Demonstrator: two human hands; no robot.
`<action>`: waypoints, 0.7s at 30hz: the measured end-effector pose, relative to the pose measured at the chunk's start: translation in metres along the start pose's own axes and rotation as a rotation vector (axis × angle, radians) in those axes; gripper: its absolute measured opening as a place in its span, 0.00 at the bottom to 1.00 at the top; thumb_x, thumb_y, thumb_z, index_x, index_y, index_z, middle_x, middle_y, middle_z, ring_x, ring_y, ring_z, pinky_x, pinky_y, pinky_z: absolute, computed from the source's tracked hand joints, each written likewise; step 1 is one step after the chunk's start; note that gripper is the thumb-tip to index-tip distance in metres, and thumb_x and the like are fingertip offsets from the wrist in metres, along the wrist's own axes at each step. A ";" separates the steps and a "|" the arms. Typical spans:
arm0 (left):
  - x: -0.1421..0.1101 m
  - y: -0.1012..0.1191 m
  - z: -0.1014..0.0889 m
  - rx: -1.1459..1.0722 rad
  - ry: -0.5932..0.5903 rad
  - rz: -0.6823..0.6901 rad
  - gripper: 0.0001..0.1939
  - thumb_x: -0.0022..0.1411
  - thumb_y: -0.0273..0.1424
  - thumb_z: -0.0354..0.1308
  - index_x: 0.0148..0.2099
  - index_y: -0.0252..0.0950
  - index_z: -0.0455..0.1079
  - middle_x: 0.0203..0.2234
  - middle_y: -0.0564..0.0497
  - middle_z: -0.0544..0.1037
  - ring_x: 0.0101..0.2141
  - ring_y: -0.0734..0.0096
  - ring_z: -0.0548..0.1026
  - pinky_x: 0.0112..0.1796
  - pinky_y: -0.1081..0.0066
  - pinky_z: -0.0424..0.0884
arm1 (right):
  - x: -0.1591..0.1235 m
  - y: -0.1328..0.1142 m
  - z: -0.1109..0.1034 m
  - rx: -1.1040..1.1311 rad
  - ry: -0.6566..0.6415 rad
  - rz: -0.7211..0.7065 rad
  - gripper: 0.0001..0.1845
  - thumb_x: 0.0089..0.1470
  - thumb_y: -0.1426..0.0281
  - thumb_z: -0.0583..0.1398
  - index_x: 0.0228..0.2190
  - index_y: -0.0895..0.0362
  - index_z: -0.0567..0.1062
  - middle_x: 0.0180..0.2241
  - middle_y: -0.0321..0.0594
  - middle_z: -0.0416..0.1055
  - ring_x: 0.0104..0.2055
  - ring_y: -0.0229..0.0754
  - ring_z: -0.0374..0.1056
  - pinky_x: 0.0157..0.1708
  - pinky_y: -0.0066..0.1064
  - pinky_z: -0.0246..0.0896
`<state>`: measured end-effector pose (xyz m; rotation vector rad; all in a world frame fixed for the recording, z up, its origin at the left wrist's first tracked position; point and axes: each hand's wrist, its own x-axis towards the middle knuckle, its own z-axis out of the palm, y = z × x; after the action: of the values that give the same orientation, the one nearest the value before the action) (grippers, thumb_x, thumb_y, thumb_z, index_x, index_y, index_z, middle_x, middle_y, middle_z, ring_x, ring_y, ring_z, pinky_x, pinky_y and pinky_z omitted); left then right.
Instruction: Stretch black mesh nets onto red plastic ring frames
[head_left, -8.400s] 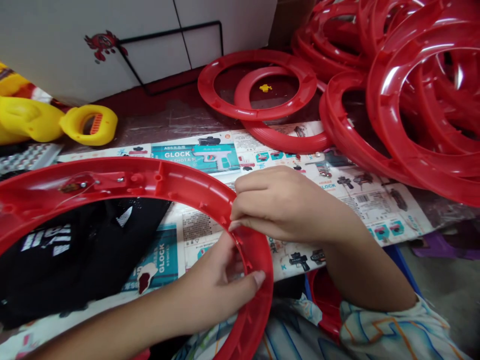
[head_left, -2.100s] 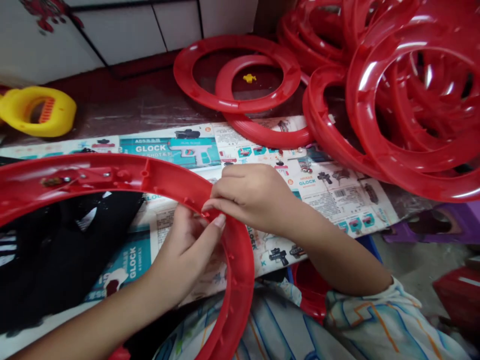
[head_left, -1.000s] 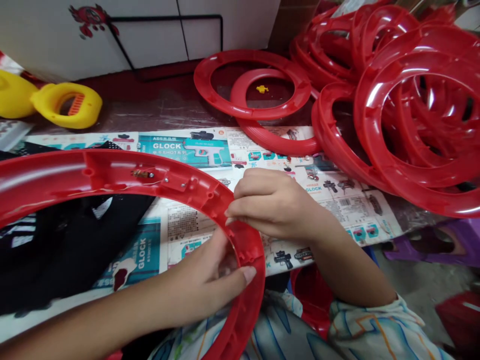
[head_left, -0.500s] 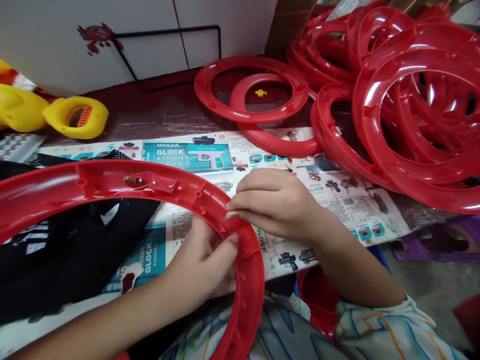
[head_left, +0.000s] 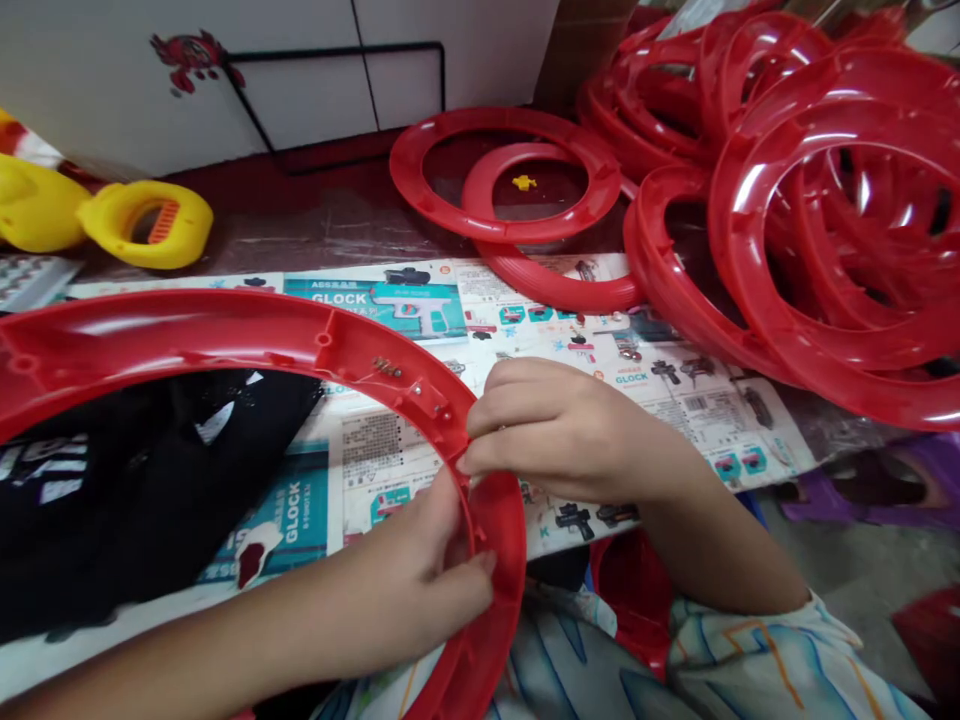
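A large red plastic ring (head_left: 217, 330), its hollow ribbed side up, spans the lower left and runs down over my lap. My left hand (head_left: 427, 560) is closed round its right part, thumb inside the channel and fingers underneath. My right hand (head_left: 555, 430) pinches at the channel just above that thumb; whatever is between its fingertips is hidden. Left of those fingertips, a small brass-coloured spring (head_left: 386, 367) with thin wire sits in the channel, beside a small red block with screws (head_left: 427, 393).
Many red rings (head_left: 840, 230) are piled at the right, with two more rings (head_left: 427, 205) at the back around a small yellow piece (head_left: 524, 183). Yellow plastic parts (head_left: 169, 225) lie far left. Black cloth (head_left: 142, 500) and printed cardboard (head_left: 465, 350) cover the table.
The ring has turned clockwise, carrying the spring and block right toward my right hand. My left hand has shifted slightly down and right. My right hand stays pinched at the channel.
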<state>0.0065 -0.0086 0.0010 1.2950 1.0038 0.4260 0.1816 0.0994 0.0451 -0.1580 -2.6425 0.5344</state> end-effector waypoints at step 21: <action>0.010 0.010 0.016 -0.679 0.301 -0.075 0.14 0.59 0.40 0.61 0.44 0.40 0.67 0.29 0.54 0.75 0.31 0.69 0.75 0.30 0.72 0.73 | 0.001 -0.001 0.003 -0.067 -0.160 0.030 0.13 0.60 0.77 0.52 0.30 0.64 0.76 0.31 0.42 0.68 0.34 0.38 0.56 0.35 0.29 0.56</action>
<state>0.0275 -0.0083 0.0062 0.5901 1.0263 0.8371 0.1791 0.0974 0.0433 -0.1821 -2.8196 0.4866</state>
